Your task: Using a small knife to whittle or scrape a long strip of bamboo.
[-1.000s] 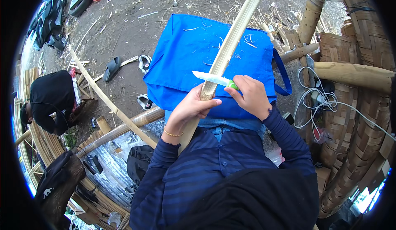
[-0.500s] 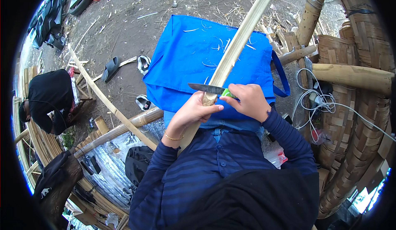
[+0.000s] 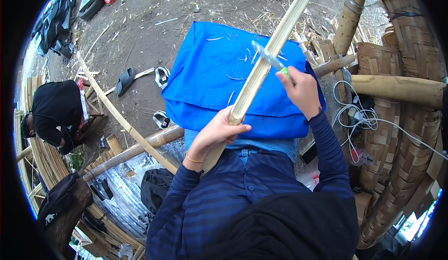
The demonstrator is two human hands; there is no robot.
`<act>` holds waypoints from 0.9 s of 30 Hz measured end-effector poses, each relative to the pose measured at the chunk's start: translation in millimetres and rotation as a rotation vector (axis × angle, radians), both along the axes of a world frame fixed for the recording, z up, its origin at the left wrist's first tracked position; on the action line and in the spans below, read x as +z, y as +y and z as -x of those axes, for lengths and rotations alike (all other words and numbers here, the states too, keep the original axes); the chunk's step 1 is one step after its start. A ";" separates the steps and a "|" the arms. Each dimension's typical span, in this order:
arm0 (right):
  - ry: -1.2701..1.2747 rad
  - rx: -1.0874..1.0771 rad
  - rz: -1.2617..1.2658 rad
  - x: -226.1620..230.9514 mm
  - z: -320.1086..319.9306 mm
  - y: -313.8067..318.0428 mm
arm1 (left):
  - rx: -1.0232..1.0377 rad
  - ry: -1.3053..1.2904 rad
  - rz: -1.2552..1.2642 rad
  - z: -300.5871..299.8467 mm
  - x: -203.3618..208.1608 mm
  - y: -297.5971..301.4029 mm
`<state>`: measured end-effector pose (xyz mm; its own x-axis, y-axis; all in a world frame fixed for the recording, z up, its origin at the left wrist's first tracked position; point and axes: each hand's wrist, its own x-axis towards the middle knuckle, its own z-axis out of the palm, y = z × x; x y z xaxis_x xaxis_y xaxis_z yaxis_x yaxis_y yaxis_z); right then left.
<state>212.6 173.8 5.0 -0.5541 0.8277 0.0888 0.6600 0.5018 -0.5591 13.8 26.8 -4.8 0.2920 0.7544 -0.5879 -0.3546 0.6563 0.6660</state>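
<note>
A long split bamboo strip [image 3: 264,66] slants from my lap up past the top edge, its pale inner side facing up. My left hand [image 3: 218,131] is closed around it at a brown node, a thin curled shaving standing up beside the fingers. Farther up the strip, my right hand [image 3: 301,92] grips the green handle of a knife [image 3: 268,55]. The blade, slightly blurred, lies across the strip and points to the far left; whether it touches the wood I cannot tell. Under the strip a blue cloth [image 3: 200,73] covers my knees, with several thin shavings on it.
Another person [image 3: 56,113] in black bends over at the left. A long bamboo strip [image 3: 116,113] leans beside my left arm. Sandals [image 3: 124,81] lie on the dirt ground. To the right are a bamboo pole [image 3: 396,86], white cables [image 3: 357,115] and woven bamboo panels [image 3: 378,152].
My right hand has moved the knife away from my left hand, up along the strip to the far right. My left hand keeps its hold at the node.
</note>
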 end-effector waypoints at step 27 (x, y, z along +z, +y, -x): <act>-0.082 0.092 -0.115 -9.4 -0.3 -2.5 | 0.012 -0.039 0.017 3.1 -3.3 -2.9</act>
